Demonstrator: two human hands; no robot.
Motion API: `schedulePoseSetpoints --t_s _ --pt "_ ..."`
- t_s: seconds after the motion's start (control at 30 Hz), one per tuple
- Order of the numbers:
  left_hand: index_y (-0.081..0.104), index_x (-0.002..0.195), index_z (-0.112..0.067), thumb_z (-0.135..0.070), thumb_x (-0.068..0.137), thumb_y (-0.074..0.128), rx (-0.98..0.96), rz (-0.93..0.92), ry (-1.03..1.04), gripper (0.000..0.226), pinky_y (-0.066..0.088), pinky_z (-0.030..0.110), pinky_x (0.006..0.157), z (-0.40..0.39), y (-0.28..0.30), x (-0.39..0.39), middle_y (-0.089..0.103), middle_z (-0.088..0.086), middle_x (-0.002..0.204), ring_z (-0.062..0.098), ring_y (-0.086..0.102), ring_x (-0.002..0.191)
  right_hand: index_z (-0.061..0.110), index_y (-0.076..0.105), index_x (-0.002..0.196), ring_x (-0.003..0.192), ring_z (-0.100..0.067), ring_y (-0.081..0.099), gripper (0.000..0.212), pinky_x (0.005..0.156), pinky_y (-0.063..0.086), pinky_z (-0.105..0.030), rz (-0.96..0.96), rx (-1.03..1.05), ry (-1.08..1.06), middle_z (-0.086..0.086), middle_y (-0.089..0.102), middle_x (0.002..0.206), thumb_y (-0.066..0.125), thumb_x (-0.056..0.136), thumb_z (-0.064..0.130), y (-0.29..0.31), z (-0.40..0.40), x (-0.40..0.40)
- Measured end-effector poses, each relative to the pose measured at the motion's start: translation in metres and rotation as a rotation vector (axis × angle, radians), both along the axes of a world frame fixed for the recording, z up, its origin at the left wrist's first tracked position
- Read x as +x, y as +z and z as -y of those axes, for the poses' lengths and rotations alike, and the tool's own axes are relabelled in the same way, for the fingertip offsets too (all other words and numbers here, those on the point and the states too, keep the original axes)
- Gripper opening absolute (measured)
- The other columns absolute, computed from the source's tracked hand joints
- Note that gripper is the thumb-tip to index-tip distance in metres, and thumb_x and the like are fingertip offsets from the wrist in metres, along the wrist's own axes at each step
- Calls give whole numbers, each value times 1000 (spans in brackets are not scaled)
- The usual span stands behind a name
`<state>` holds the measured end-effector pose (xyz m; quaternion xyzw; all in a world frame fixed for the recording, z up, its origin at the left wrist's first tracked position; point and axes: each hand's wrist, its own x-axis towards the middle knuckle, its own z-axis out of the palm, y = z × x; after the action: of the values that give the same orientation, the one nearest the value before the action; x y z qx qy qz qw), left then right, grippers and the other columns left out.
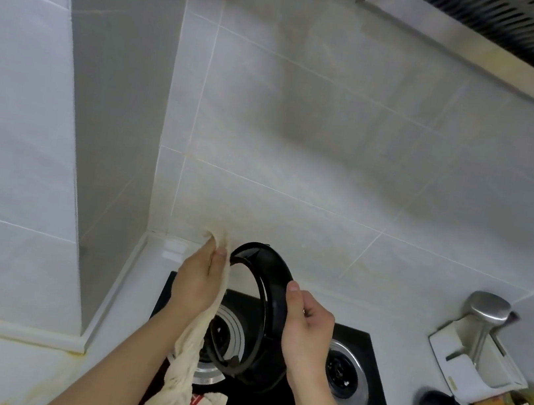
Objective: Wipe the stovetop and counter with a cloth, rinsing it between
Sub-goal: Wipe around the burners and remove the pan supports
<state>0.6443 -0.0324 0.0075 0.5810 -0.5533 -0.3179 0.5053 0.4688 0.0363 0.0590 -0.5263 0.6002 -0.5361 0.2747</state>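
your left hand (201, 274) grips the cream cloth (179, 373) against the raised black pan support (263, 309) at frame centre, above the black stovetop (369, 366); your right hand (304, 326) clasps the ring's right edge.

Pale grey wall tiles (305, 121) met at a corner, grout yellowed, with a steel range hood (491, 38) overhead.
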Motion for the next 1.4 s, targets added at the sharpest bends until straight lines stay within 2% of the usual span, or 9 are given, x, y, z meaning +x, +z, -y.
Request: schedulePoseSetpoints --t_s 0.17,0.47,0.6,0.77,0.9,1.07,1.23,1.33,1.4 --pt "44 146 -47 -49 111 26 -129 37 -139 40 44 10 70 -32 -1 -35 59 -23 81 -7 61 75 16 35 58 55 -12 28 55 54 27 -25 32 5 -33 3 28 55 61 105 28 -2 4 4" --pt "36 147 -43 -60 108 16 -292 212 -195 47 51 38 61 -79 -30 -60 64 -8 80 13 61 65 10 37 58 57 -17 31 57 61 30 -35 153 -8 -195 0 32 56 62 105 29 -17 13 3" --pt "45 147 -40 -56 109 22 -239 200 -182 47 50 14 77 -97 -52 -60 69 -19 111 -4 65 91 18 34 57 54 -12 29 57 59 29 -32 163 -65 -226 9 29 53 60 106 28 -8 17 3" --pt "29 156 -51 -67 103 7 -101 330 -244 59 49 14 62 -107 -82 -43 57 -32 84 0 64 81 14 33 59 53 -12 29 57 59 30 -32 184 -89 -247 5 28 53 59 107 29 -4 22 -5" --pt "45 147 -48 -60 104 10 24 346 -201 56 46 11 63 -94 -92 -34 59 -25 80 -8 62 84 13 30 59 54 -15 27 58 60 31 -34 185 -71 -241 1 26 55 61 106 27 -12 18 -9" --pt "46 74 -33 -60 103 18 203 264 -69 48 40 22 56 -58 -99 -26 55 -7 65 8 56 60 15 28 57 54 -13 26 60 65 39 -32 193 -34 -266 2 25 55 60 106 28 -8 8 -24" --pt "63 89 -24 -29 113 35 352 -132 -25 37 47 32 79 -30 -82 -39 65 -5 86 18 62 90 4 24 63 63 -30 21 62 72 50 -29 254 43 -325 -8 23 63 59 106 31 -12 -2 -64" --pt "63 112 -22 -31 112 37 387 -132 -204 28 44 33 92 -31 -69 -74 65 -5 102 15 60 100 14 25 58 59 -25 23 63 62 35 -32 199 86 -364 -5 22 59 60 106 33 -20 -7 -99" --pt "65 97 -20 -32 112 38 360 -36 -373 33 45 32 82 -39 -62 -102 67 -6 94 13 62 91 20 26 56 55 -16 24 62 60 34 -30 125 96 -370 4 23 55 61 105 32 -23 -11 -129"
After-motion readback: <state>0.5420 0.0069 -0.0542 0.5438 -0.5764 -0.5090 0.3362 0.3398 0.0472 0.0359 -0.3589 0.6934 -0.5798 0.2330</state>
